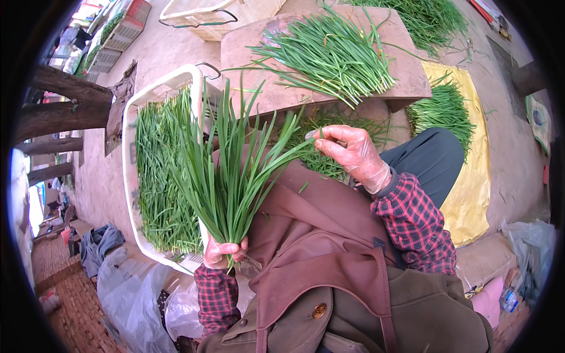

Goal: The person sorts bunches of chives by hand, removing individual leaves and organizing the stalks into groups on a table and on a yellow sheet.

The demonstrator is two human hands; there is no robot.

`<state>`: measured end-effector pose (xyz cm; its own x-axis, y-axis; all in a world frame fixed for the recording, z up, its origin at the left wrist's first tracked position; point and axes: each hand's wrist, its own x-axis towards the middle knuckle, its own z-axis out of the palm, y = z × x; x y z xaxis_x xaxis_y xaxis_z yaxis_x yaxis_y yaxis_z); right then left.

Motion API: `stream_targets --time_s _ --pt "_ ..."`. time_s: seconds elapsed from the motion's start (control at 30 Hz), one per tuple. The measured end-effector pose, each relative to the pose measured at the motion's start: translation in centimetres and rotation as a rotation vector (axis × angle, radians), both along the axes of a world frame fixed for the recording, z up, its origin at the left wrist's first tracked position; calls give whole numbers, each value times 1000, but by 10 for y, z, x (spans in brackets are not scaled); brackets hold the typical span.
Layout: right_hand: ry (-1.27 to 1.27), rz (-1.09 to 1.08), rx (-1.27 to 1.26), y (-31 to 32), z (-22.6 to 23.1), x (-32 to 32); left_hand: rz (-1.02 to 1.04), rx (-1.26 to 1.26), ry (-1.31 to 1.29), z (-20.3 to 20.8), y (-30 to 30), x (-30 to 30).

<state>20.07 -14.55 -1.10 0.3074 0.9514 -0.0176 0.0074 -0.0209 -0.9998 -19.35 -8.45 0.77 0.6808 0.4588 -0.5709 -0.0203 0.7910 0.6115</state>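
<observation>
A bunch of long, flat garlic chives (226, 182) fans upward from my left hand (225, 252), whose fingers close around the stem ends. My right hand (356, 154), in a thin clear plastic glove, pinches the tip of one leaf on the right side of that bunch. Left of the bunch stands a white plastic crate (130, 176) packed with more garlic chives (168, 191). Ahead of me a loose pile of garlic chives (338, 53) lies on a low wooden board (250, 97). A brown apron (321, 212) covers my lap.
Leaf scraps (326, 162) litter the floor under the board. To the right, chives (444, 112) rest on a yellow sheet (471, 200). Another heap (429, 20) lies behind the board, and a second crate (218, 15) stands at the back. Clear plastic bags (132, 294) lie lower left.
</observation>
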Motion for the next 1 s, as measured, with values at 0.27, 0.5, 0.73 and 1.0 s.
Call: stream_targets --time_s 0.27,0.5,0.73,1.0 --pt "-453 -308 318 9 42 12 -57 74 81 10 -3 16" --pt "-872 -56 514 29 48 -41 -70 65 82 14 -4 24" --pt "-716 -75 347 30 14 -43 -66 45 76 6 -7 18" --pt "-338 159 120 27 23 -35 -73 26 88 0 -6 14"
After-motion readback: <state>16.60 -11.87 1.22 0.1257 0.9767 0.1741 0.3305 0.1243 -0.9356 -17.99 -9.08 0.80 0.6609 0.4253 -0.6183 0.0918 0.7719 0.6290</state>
